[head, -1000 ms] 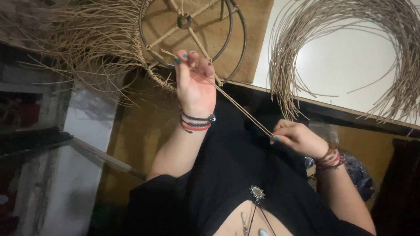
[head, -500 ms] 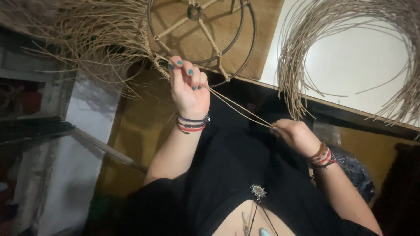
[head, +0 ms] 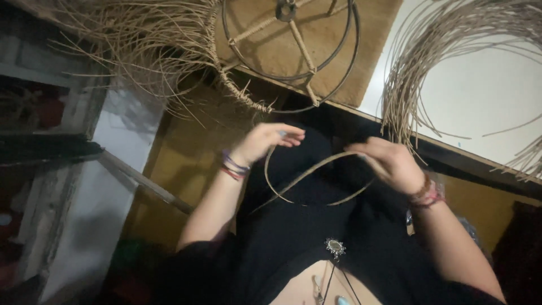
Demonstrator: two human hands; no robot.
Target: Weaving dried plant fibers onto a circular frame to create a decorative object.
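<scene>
Brown mat [head: 282, 53] at table edge carries wire frame [head: 291, 51] | reed bundle [head: 451, 68] on white top | left hand [head: 265, 141], right hand [head: 389, 164] pinch curved reed strand [head: 307, 172] over lap, between hands

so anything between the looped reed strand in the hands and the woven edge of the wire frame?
Nothing visible. The reed strand curves between the left hand and right hand, over the dark lap; the gap up to the wire frame's woven edge looks open.
</scene>
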